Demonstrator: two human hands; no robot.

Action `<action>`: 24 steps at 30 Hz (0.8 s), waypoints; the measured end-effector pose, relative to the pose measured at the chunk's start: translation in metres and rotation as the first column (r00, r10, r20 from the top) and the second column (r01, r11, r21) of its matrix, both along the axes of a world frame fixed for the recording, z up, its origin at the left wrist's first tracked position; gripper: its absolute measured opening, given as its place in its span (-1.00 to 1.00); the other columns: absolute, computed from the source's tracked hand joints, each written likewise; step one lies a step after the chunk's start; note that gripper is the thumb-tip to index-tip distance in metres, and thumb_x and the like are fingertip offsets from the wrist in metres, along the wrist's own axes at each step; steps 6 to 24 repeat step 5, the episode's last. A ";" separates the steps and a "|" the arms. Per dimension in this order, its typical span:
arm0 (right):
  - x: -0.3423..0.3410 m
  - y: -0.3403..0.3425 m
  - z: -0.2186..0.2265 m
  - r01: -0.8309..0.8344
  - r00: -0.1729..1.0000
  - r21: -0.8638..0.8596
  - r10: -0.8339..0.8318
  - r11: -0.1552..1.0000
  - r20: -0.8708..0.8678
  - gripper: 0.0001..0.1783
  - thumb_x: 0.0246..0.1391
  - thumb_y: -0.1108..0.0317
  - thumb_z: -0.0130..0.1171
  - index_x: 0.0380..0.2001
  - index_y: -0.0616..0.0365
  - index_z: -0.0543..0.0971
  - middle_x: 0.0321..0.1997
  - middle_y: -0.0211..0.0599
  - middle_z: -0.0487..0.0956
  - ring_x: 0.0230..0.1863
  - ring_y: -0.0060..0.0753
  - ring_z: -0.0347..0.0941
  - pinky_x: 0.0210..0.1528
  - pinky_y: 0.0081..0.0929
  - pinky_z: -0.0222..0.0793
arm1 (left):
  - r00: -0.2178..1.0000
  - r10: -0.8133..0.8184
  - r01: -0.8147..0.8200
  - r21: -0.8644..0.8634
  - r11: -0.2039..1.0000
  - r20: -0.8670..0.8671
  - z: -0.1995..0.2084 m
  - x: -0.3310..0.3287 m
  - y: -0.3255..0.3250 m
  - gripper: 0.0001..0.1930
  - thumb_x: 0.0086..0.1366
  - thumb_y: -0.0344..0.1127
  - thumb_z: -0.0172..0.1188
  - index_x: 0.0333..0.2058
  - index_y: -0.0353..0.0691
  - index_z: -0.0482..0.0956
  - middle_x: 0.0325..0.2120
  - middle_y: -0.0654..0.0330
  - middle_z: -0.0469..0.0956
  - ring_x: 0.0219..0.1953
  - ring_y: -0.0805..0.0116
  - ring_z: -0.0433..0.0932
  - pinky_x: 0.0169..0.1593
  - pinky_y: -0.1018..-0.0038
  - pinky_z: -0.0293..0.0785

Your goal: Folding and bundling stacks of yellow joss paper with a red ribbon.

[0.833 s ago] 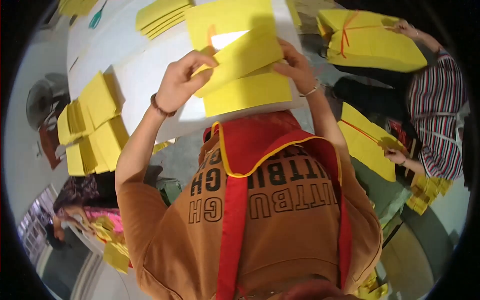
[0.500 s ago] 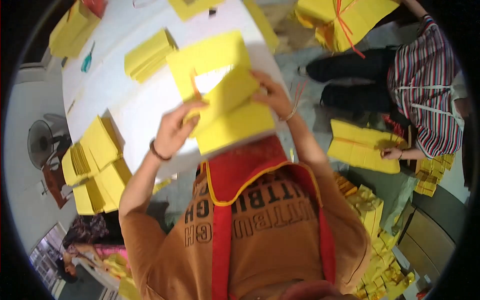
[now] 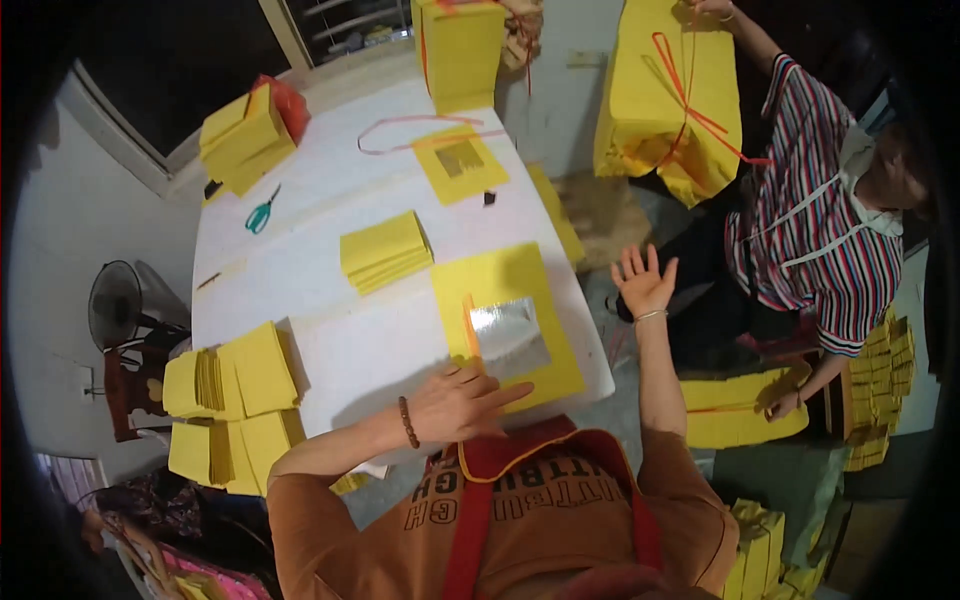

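Observation:
On the white table in front of me lies a yellow paper sheet (image 3: 566,372) with a shiny silver square (image 3: 510,330) in its middle. An orange strip (image 3: 472,325) runs along the square's left side. My left hand (image 3: 455,400) rests at the sheet's near edge, index finger stretched to the right and the other fingers partly bent; nothing shows in it. Beyond the table's right edge, my right hand (image 3: 645,285) is held out in the air, palm up and fingers spread, holding nothing.
A folded yellow paper stack (image 3: 385,250), green-handled scissors (image 3: 259,215) and a pink ribbon loop (image 3: 375,135) lie on the table (image 3: 340,370). More yellow stacks (image 3: 235,380) stand at left. At right, a person in a striped top (image 3: 800,210) holds a tied yellow bundle (image 3: 675,90).
My right hand has left the yellow paper, moved right past the table edge and opened. The silver square is now more exposed. My left hand stays by the sheet; the view has shifted.

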State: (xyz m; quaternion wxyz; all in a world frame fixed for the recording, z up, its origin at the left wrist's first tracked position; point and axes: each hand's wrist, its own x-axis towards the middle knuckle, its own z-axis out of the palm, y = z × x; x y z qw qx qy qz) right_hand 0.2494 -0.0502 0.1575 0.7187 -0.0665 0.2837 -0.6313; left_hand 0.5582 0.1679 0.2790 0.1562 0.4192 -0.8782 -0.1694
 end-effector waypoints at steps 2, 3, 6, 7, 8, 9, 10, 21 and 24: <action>-0.013 -0.033 -0.006 0.064 0.997 0.023 -0.063 0.998 -0.055 -0.16 -0.03 -0.36 -0.14 0.24 -0.20 0.03 0.34 -0.22 -0.05 0.34 -0.16 -0.11 0.23 0.08 -0.19 | 0.992 0.078 -0.058 0.196 0.979 -0.095 0.013 0.010 -0.014 -0.47 0.08 -0.20 0.20 0.06 -0.14 0.35 -0.33 0.11 0.53 -0.30 0.14 0.52 -0.16 0.36 0.42; -0.015 -0.048 -0.005 0.073 0.993 0.020 -0.071 0.997 -0.099 -0.13 -0.04 -0.38 -0.14 0.26 -0.21 -0.02 0.35 -0.21 -0.07 0.35 -0.14 -0.13 0.24 0.09 -0.25 | 0.972 0.105 -0.094 0.064 0.994 -0.212 0.001 0.021 -0.032 -0.44 0.09 -0.14 0.19 0.09 -0.13 0.32 -0.30 0.05 0.51 -0.27 0.14 0.51 -0.13 0.34 0.41; -0.014 -0.072 0.014 0.092 0.984 -0.029 -0.096 0.995 -0.149 -0.08 -0.04 -0.41 -0.21 0.30 -0.24 -0.14 0.37 -0.23 -0.14 0.37 -0.11 -0.22 0.28 0.08 -0.33 | 0.897 0.232 -0.236 0.035 0.971 -0.377 0.014 0.040 -0.073 -0.42 0.11 -0.09 0.17 0.10 -0.14 0.30 -0.14 -0.07 0.46 -0.11 0.14 0.48 -0.09 0.37 0.42; -0.014 -0.072 0.014 0.092 0.984 -0.029 -0.096 0.995 -0.149 -0.08 -0.04 -0.41 -0.21 0.30 -0.24 -0.14 0.37 -0.23 -0.14 0.37 -0.11 -0.22 0.28 0.08 -0.33 | 0.897 0.232 -0.236 0.035 0.971 -0.377 0.014 0.040 -0.073 -0.42 0.11 -0.09 0.17 0.10 -0.14 0.30 -0.14 -0.07 0.46 -0.11 0.14 0.48 -0.09 0.37 0.42; -0.014 -0.072 0.014 0.092 0.984 -0.029 -0.096 0.995 -0.149 -0.08 -0.04 -0.41 -0.21 0.30 -0.24 -0.14 0.37 -0.23 -0.14 0.37 -0.11 -0.22 0.28 0.08 -0.33 | 0.897 0.232 -0.236 0.035 0.971 -0.377 0.014 0.040 -0.073 -0.42 0.11 -0.09 0.17 0.10 -0.14 0.30 -0.14 -0.07 0.46 -0.11 0.14 0.48 -0.09 0.37 0.42; -0.014 -0.072 0.014 0.092 0.984 -0.029 -0.096 0.995 -0.149 -0.08 -0.04 -0.41 -0.21 0.30 -0.24 -0.14 0.37 -0.23 -0.14 0.37 -0.11 -0.22 0.28 0.08 -0.33 | 0.897 0.232 -0.236 0.035 0.971 -0.377 0.014 0.040 -0.073 -0.42 0.11 -0.09 0.17 0.10 -0.14 0.30 -0.14 -0.07 0.46 -0.11 0.14 0.48 -0.09 0.37 0.42; -0.014 -0.072 0.014 0.092 0.984 -0.029 -0.096 0.995 -0.149 -0.08 -0.04 -0.41 -0.21 0.30 -0.24 -0.14 0.37 -0.23 -0.14 0.37 -0.11 -0.22 0.28 0.08 -0.33 | 0.897 0.232 -0.236 0.035 0.971 -0.377 0.014 0.040 -0.073 -0.42 0.11 -0.09 0.17 0.10 -0.14 0.30 -0.14 -0.07 0.46 -0.11 0.14 0.48 -0.09 0.37 0.42; -0.014 -0.072 0.014 0.092 0.984 -0.029 -0.096 0.995 -0.149 -0.08 -0.04 -0.41 -0.21 0.30 -0.24 -0.14 0.37 -0.23 -0.14 0.37 -0.11 -0.22 0.28 0.08 -0.33 | 0.897 0.232 -0.236 0.035 0.971 -0.377 0.014 0.040 -0.073 -0.42 0.11 -0.09 0.17 0.10 -0.14 0.30 -0.14 -0.07 0.46 -0.11 0.14 0.48 -0.09 0.37 0.42; -0.014 -0.072 0.014 0.092 0.984 -0.029 -0.096 0.995 -0.149 -0.08 -0.04 -0.41 -0.21 0.30 -0.24 -0.14 0.37 -0.23 -0.14 0.37 -0.11 -0.22 0.28 0.08 -0.33 | 0.897 0.232 -0.236 0.035 0.971 -0.377 0.014 0.040 -0.073 -0.42 0.11 -0.09 0.17 0.10 -0.14 0.30 -0.14 -0.07 0.46 -0.11 0.14 0.48 -0.09 0.37 0.42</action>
